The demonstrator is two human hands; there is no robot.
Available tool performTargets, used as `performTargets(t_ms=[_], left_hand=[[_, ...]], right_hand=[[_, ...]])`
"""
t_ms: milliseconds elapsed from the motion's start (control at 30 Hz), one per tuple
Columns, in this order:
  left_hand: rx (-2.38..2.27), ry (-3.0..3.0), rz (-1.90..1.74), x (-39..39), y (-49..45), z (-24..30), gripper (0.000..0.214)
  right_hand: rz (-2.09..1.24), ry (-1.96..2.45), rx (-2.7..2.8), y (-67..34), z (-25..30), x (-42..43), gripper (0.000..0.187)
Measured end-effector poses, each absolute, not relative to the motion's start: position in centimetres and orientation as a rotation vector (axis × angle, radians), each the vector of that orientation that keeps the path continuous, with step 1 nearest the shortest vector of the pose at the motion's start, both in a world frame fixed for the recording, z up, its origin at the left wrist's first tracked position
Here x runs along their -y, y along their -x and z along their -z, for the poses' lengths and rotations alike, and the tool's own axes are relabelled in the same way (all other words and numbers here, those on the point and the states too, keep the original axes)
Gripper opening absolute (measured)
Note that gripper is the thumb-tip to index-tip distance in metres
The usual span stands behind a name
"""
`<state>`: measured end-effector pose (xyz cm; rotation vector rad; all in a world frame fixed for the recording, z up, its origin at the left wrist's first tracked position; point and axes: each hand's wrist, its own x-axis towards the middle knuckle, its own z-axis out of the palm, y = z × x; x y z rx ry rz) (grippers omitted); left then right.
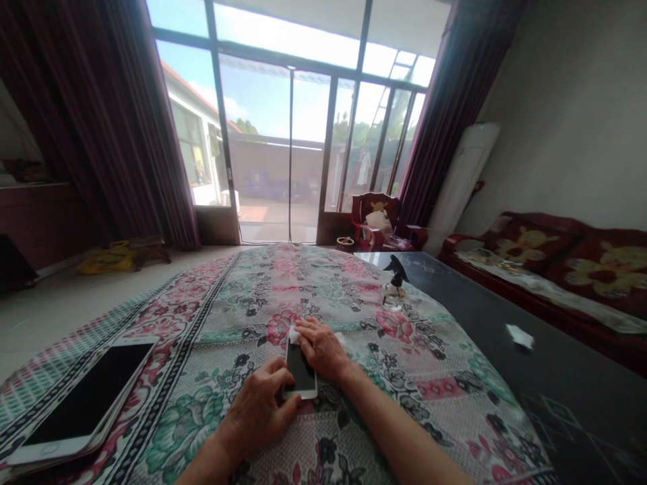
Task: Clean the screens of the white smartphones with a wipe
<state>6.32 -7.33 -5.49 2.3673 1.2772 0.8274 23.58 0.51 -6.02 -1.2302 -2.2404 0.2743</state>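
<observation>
A white-framed smartphone with a dark screen lies flat on the flowered tablecloth. My left hand grips its lower left side, thumb at the bottom edge and fingers along the side. Over the upper end of the phone, my right hand presses a white tissue against the screen. Part of the tissue sticks out beyond the fingers, and the rest is hidden under the palm. Beyond my right hand stands a clear spray bottle with a black trigger head.
At the left, a larger white-framed tablet lies on top of other flat things. The patterned tablecloth covers the table. On the dark tabletop at right lies a crumpled white tissue. A wooden sofa stands beyond it.
</observation>
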Motion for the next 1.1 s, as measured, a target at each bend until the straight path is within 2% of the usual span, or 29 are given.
performTargets(t_ms=[333, 733, 1100], left_hand=[[-1.214, -2.321, -0.906, 7.0, -6.1, 5.7, 0.004], [-1.238, -2.384, -0.922, 6.8, -6.0, 5.8, 0.007], [-1.334, -2.373, -0.929, 6.6, -6.2, 6.4, 0.019]], right_hand=[[-0.32, 1.077, 2.39, -25.6, 5.5, 5.7, 0.034], [-0.229, 1.167, 2.267, -22.7, 6.0, -0.9, 0.03], [-0.318, 1.013, 2.408, -24.7, 5.4, 4.7, 0.033]])
